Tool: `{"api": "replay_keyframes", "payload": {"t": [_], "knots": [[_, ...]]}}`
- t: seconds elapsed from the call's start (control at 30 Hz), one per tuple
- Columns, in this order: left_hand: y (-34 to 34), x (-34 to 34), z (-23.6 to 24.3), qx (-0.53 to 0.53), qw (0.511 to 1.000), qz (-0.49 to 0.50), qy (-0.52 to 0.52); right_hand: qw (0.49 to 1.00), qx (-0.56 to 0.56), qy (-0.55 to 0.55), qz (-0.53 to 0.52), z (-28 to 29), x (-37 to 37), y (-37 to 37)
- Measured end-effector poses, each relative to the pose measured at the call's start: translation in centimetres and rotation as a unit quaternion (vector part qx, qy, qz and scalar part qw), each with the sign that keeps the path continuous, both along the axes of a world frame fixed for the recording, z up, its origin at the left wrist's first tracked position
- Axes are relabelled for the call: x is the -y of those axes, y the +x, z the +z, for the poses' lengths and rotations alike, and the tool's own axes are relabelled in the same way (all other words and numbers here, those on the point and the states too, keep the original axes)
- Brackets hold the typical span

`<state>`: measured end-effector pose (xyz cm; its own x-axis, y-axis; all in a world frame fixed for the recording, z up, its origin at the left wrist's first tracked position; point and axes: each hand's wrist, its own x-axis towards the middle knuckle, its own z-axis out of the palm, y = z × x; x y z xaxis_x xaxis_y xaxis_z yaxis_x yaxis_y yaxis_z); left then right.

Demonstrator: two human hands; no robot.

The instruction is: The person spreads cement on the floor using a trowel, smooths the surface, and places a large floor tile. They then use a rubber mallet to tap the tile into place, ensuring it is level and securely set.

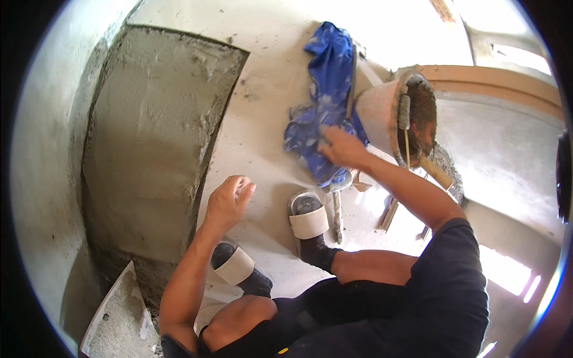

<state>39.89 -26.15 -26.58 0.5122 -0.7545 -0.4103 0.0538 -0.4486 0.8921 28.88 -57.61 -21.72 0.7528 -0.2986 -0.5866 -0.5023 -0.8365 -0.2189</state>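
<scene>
A crumpled blue cloth (331,77) with pale dusty patches lies stretched over the floor and some tools. My right hand (343,147) reaches across to its lower half, fingers bent into the fabric and gripping it. Part of those fingers is hidden in the folds. My left hand (230,203) hovers near the edge of the wet mortar bed (158,119), its fingers loosely curled, thumb apart, nothing in it. Beside the cloth, a mortar-smeared bucket (379,113) lies tipped with its mouth to the right. A small roller (404,113) rests across that mouth.
Pale floor tiles (256,107) border the mortar. A broken tile piece (119,316) leans at lower left. A wooden handle (436,173) and a mortar-coated rod (338,218) lie near the bucket. My sandalled feet (308,221) stand on the tiles. Walls rise at both sides.
</scene>
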Motion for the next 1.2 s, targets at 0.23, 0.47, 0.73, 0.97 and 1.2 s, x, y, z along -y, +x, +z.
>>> {"api": "replay_keyframes", "payload": {"t": [0.23, 0.47, 0.73, 0.97, 1.2], "knots": [[0.1, -0.3, 1.7, 0.022, 0.998, 0.053, 0.017, 0.978, 0.025, 0.026, 0.203, 2.2, 4.6, 1.0], [0.9, -6.6, 6.4, 0.117, 0.979, 0.074, 0.151, 0.892, 0.028, -0.174, -0.416, -8.8, 13.9, 8.1], [-3.1, -12.5, 9.8, 0.103, 0.952, 0.141, 0.253, 0.863, 0.035, -0.204, -0.460, -9.5, 20.4, 9.6], [-8.2, -15.6, 12.4, 0.134, 0.927, 0.059, 0.345, 0.859, -0.030, -0.277, -0.429, -13.0, 26.1, 12.4], [-5.0, -14.5, 14.0, 0.149, 0.902, 0.099, 0.392, 0.863, -0.021, -0.292, -0.412, -11.7, 23.4, 13.4]]}}
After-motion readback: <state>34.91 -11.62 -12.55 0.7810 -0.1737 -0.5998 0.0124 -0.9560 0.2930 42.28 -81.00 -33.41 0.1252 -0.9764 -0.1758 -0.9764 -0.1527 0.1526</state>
